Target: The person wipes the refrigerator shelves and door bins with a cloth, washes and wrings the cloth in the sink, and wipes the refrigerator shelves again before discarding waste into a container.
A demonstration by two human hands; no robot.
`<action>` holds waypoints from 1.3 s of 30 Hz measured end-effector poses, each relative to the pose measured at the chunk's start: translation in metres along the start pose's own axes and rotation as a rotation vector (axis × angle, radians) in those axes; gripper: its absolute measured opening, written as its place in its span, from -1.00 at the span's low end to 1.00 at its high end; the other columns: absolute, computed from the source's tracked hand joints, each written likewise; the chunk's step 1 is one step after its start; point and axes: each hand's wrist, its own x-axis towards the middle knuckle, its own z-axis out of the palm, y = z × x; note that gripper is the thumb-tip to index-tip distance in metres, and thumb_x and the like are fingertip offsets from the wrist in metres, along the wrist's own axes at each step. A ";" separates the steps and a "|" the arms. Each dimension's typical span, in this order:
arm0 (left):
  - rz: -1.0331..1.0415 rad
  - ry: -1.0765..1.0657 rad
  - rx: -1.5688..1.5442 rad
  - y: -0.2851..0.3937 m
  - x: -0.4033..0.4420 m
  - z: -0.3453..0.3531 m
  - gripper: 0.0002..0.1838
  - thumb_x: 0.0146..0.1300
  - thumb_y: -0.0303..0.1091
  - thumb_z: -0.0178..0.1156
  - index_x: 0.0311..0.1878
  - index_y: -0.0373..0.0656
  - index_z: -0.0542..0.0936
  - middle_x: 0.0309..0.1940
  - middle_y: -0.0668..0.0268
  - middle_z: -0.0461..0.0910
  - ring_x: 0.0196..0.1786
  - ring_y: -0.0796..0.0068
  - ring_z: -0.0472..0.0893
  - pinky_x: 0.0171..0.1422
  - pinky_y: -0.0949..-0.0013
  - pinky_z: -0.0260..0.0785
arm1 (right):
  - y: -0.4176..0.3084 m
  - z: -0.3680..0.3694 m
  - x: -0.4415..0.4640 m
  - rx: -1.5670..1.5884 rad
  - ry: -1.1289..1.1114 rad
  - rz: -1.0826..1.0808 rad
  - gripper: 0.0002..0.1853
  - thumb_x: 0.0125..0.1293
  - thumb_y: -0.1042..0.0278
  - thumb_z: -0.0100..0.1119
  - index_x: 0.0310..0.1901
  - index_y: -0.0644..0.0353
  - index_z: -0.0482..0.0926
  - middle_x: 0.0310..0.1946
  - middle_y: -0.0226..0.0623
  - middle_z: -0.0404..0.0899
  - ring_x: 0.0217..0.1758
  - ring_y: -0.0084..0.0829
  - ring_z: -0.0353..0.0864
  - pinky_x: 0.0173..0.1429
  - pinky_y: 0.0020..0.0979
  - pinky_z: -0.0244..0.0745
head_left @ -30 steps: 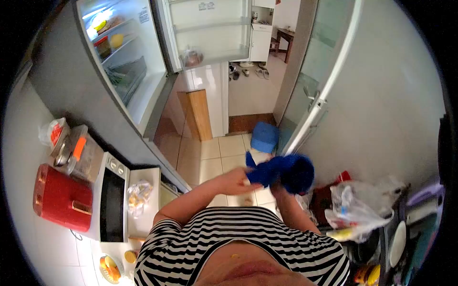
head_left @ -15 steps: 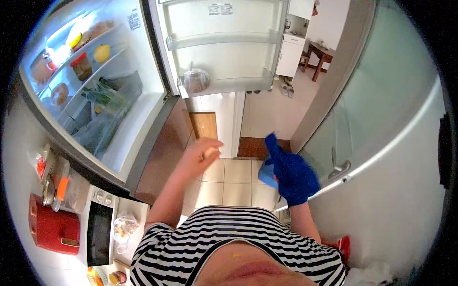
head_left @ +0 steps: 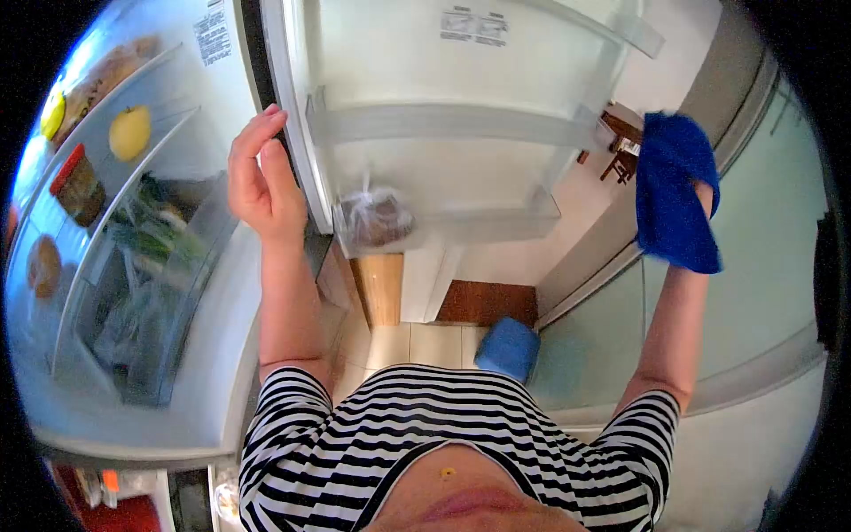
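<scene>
My left hand (head_left: 266, 177) is raised beside the hinge side of the open fridge (head_left: 191, 390). Its fingers are slightly bent, the thumb stands apart from them, and nothing is in it. My right hand (head_left: 705, 197) is up at the right, gripping a blue cloth (head_left: 672, 191) that covers most of its fingers. Between my hands stands the opened fridge door (head_left: 425, 80) with clear shelves. A plastic bag with something dark brown (head_left: 381, 220) sits in its lower shelf, nearest to my left hand.
Inside the fridge are a yellow apple (head_left: 130, 133), a red-lidded jar (head_left: 80, 186) and bagged greens (head_left: 146, 235). A blue bucket-like container (head_left: 508, 348) stands on the tiled floor. The frosted glass door (head_left: 753, 257) is at the right, with a wooden stool (head_left: 623, 146) beyond the doorway.
Both hands have risen and moved apart, the left toward the fridge, the right up to the right with the cloth. The fridge and its door now appear closer, and more of the blue container shows.
</scene>
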 end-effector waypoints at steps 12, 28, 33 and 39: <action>0.023 -0.115 -0.214 -0.087 -0.029 0.038 -0.54 0.38 0.03 -0.18 0.10 -0.16 0.32 -0.14 -0.03 0.55 0.07 -0.15 0.47 0.24 -0.13 0.20 | -0.055 0.213 0.151 -0.656 -1.259 -0.124 -0.62 0.22 0.13 -0.08 -0.34 0.33 0.56 -0.40 0.07 0.54 -0.33 0.01 0.51 -0.17 -0.19 0.42; 0.167 0.028 -0.047 -0.096 -0.040 0.045 -0.70 0.37 -0.17 -0.07 -0.01 -0.20 0.36 -0.22 0.07 0.45 -0.04 0.02 0.51 0.12 0.01 0.36 | 0.001 0.292 0.132 -0.261 -1.439 -0.502 -0.71 0.28 0.14 -0.06 -0.07 0.08 0.49 -0.22 -0.06 0.56 -0.12 -0.03 0.53 -0.01 -0.19 0.44; 0.186 -0.136 -0.009 -0.100 -0.036 0.032 -0.68 0.36 -0.13 -0.06 -0.02 -0.18 0.38 -0.23 0.10 0.44 -0.06 0.03 0.51 0.05 0.05 0.38 | 0.100 0.157 0.147 -0.513 -1.298 -0.178 -0.72 0.11 0.29 0.07 -0.12 0.14 0.53 -0.27 -0.05 0.57 -0.17 -0.11 0.56 -0.09 -0.25 0.44; 0.183 -0.048 -0.107 -0.106 -0.040 0.043 -0.72 0.36 -0.18 -0.07 -0.06 -0.19 0.38 -0.24 0.12 0.42 -0.06 0.04 0.50 0.08 0.05 0.35 | 0.023 0.138 0.145 -0.912 -1.254 0.041 -0.80 0.09 0.39 0.06 -0.28 0.32 0.52 -0.34 0.06 0.53 -0.21 -0.01 0.52 -0.13 -0.15 0.41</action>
